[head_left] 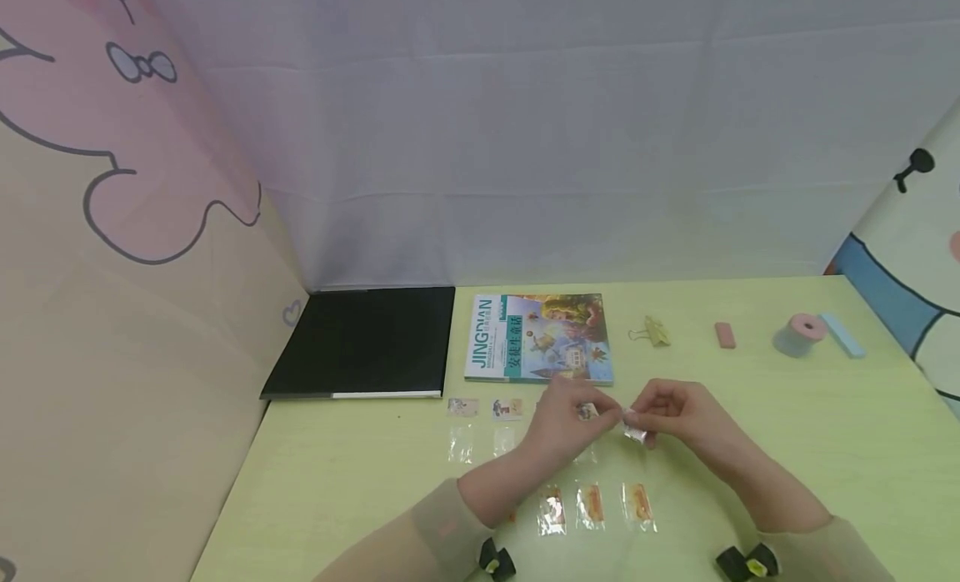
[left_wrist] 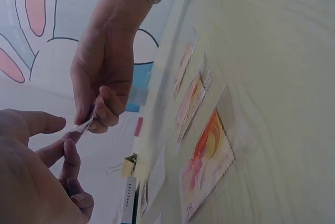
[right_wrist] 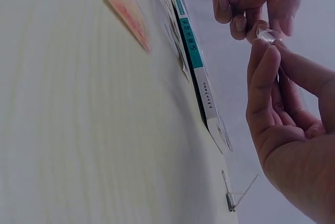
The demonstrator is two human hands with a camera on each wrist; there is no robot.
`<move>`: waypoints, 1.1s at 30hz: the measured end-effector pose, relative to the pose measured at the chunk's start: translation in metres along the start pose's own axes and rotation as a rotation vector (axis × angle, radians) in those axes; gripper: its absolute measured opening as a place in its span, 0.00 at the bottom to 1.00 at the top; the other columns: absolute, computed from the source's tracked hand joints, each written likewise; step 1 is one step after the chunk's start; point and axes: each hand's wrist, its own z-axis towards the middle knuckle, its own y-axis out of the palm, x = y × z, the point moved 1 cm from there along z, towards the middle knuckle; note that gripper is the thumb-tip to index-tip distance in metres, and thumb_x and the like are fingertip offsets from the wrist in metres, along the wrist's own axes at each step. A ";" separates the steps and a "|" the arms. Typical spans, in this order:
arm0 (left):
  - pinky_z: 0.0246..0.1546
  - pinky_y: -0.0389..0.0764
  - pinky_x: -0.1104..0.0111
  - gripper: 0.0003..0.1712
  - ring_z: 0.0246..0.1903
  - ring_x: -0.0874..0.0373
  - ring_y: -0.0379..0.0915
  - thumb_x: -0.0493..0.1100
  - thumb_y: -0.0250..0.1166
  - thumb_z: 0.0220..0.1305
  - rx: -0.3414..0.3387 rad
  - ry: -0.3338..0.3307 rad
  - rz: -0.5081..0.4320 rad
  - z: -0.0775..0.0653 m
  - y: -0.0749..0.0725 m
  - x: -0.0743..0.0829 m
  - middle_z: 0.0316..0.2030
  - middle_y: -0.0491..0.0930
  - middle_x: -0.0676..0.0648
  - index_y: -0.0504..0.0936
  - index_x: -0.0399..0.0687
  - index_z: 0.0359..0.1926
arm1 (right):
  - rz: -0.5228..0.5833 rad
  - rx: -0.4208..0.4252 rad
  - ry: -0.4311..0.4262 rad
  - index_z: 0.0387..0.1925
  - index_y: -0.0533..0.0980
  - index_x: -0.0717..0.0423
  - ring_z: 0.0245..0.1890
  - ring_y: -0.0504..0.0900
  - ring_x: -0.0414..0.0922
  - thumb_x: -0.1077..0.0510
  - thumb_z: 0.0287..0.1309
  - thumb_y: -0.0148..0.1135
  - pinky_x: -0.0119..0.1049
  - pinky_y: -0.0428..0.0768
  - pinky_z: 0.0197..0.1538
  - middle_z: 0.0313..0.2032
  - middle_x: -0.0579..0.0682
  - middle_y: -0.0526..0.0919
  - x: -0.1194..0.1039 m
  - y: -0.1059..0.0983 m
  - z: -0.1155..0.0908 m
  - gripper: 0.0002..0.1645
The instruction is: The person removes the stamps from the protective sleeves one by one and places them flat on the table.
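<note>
A small clear plastic sleeve (head_left: 634, 433) is held up between both hands above the table. My right hand (head_left: 686, 415) pinches it between thumb and fingers. From the other side, my left hand (head_left: 566, 415) has its thumb and forefinger at the sleeve's upper edge. Whether a stamp is inside cannot be made out. Under and beside the left hand lie loose stamps (head_left: 507, 409) in a row, with flat clear sleeves (head_left: 461, 444) in front of them. Nearer the body, orange stamps in sleeves (head_left: 591, 505) form another row, partly hidden by the left forearm.
A black folder (head_left: 375, 340) lies at the back left, beside a picture book (head_left: 540, 336). Farther right are a yellow binder clip (head_left: 657, 332), a pink eraser (head_left: 724, 335), a pink-topped roll (head_left: 799, 335) and a light blue bar (head_left: 842, 335). A white curtain (head_left: 525, 148) hangs behind the table.
</note>
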 end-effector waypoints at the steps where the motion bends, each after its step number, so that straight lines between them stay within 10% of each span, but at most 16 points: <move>1: 0.67 0.49 0.52 0.03 0.50 0.63 0.76 0.49 0.67 0.56 -0.005 -0.008 -0.006 0.000 0.001 0.000 0.25 0.78 0.70 0.86 0.60 0.32 | 0.001 0.007 0.007 0.35 0.75 0.65 0.27 0.82 0.48 0.59 0.57 0.62 0.40 0.80 0.34 0.31 0.58 0.84 0.000 0.000 0.000 0.11; 6: 0.64 0.58 0.58 0.01 0.58 0.59 0.69 0.49 0.69 0.52 -0.005 -0.072 0.008 0.001 0.005 -0.005 0.23 0.74 0.69 0.85 0.62 0.29 | -0.001 0.020 0.053 0.37 0.76 0.64 0.33 0.83 0.52 0.57 0.55 0.64 0.40 0.79 0.41 0.33 0.58 0.84 -0.001 0.002 0.000 0.14; 15: 0.32 0.68 0.75 0.04 0.28 0.64 0.71 0.53 0.70 0.50 -0.007 -0.144 -0.084 0.006 0.005 -0.013 0.24 0.77 0.68 0.84 0.63 0.26 | -0.135 0.054 0.113 0.33 0.78 0.58 0.33 0.83 0.52 0.51 0.51 0.67 0.37 0.78 0.40 0.32 0.55 0.85 -0.005 0.000 -0.004 0.15; 22: 0.35 0.70 0.74 0.03 0.31 0.70 0.71 0.53 0.67 0.55 0.094 -0.209 -0.104 0.012 0.009 -0.022 0.26 0.78 0.68 0.83 0.64 0.28 | -0.245 0.111 0.161 0.30 0.80 0.54 0.27 0.78 0.45 0.49 0.48 0.69 0.34 0.75 0.31 0.29 0.52 0.84 -0.002 -0.006 -0.010 0.14; 33: 0.37 0.73 0.73 0.05 0.29 0.70 0.71 0.51 0.72 0.46 0.138 -0.302 0.129 0.029 0.031 -0.021 0.22 0.77 0.67 0.83 0.65 0.22 | -0.243 0.022 0.278 0.30 0.79 0.61 0.13 0.72 0.38 0.50 0.51 0.67 0.31 0.69 0.15 0.22 0.57 0.83 0.003 0.002 -0.013 0.16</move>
